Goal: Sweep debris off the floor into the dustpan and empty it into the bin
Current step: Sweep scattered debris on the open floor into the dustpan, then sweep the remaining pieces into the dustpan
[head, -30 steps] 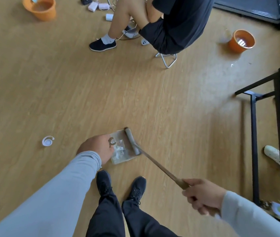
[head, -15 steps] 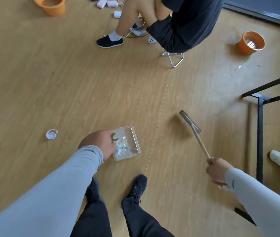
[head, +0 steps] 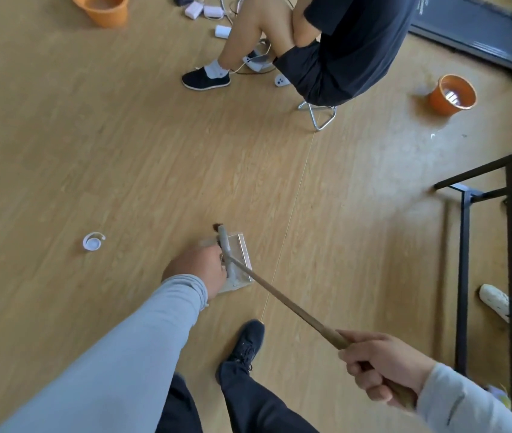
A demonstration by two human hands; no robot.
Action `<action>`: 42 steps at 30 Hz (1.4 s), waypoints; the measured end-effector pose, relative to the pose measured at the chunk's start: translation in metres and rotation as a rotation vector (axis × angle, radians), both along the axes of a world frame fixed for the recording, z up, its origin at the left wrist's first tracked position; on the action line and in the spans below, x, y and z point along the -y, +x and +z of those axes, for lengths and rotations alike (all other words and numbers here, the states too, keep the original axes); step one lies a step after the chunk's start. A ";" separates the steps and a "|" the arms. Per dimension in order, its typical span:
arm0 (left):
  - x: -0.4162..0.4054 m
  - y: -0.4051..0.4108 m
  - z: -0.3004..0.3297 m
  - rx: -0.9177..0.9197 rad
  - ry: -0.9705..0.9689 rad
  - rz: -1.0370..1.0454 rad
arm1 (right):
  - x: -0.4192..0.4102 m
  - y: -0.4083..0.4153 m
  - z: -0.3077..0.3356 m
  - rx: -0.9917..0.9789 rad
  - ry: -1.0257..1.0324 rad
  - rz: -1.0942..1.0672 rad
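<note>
- The small clear dustpan (head: 238, 260) sits low on the wood floor (head: 123, 151), near the feet, so bits can slide in.
- The left hand (head: 196, 270) holds its near-left side, fingers curled.
- The right hand (head: 379, 367) grips the broom (head: 279, 295) stick tight; the brush head lies across the pan.
- A white ring (head: 93, 242) waits on the left.

Long pale grey-blue sleeves (head: 129, 348) down to both wrists, cuffs gathered in soft folds; bare left hand (head: 196, 270) and bare right hand (head: 382, 367) beyond them. Dark trousers (head: 248, 404) below, plain and loose. One black lace-up trainer (head: 248, 342), low-cut, with black laces and a matte upper.
</note>
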State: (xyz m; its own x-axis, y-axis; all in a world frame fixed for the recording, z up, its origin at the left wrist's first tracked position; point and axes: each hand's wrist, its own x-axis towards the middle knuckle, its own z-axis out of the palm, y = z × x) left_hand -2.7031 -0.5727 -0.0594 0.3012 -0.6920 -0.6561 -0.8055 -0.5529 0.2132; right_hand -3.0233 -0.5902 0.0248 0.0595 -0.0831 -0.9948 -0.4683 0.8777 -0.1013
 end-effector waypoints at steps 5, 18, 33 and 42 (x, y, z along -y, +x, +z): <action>-0.034 0.015 0.001 -0.033 -0.053 0.014 | 0.000 0.002 0.057 -0.040 -0.069 0.056; -0.243 0.168 0.072 -0.173 -0.147 0.703 | -0.036 0.149 0.081 -0.097 -0.366 0.506; -0.384 0.290 0.043 -0.086 -0.172 1.181 | -0.068 0.425 0.033 -0.015 -0.457 1.054; -0.366 0.336 0.006 -0.059 -0.053 1.278 | -0.039 0.563 -0.011 -0.045 -0.506 1.257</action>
State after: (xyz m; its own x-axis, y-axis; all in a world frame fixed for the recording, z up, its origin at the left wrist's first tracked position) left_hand -2.3671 -0.2066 -0.0534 0.7396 0.0408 -0.6718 0.3007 -0.9130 0.2756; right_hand -2.4608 -0.5512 0.0137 0.3343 -0.3514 -0.8745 -0.9304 -0.2709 -0.2468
